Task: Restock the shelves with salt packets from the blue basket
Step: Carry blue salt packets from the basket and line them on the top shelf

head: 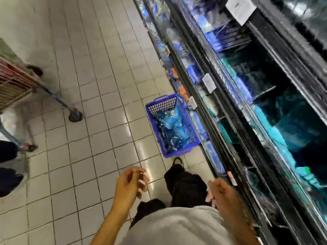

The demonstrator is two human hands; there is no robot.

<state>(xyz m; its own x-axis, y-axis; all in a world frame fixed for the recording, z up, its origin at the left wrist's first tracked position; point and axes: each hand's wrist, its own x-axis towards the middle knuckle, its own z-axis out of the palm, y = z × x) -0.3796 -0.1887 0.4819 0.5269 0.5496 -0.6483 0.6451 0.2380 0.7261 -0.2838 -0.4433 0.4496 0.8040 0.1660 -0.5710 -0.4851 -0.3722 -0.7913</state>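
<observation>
- Shelves (230, 96) fill the right side, running from bottom right to top centre; their goods are blurred.
- Blue basket (184, 150) stands on the tiled floor (88, 85) beside the lowest shelf, its long axis along the shelves, with salt packets (172, 128) inside.
- Left hand (130, 183) hangs in the air with loosely curled fingers, holding nothing.
- Right hand (221, 193) is near the shelf edge, blurred; I cannot tell its grip.

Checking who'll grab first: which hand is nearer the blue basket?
Left, narrowly. The left hand hangs below and left of the blue basket; the right hand sits below and right, beside the shelves.
</observation>
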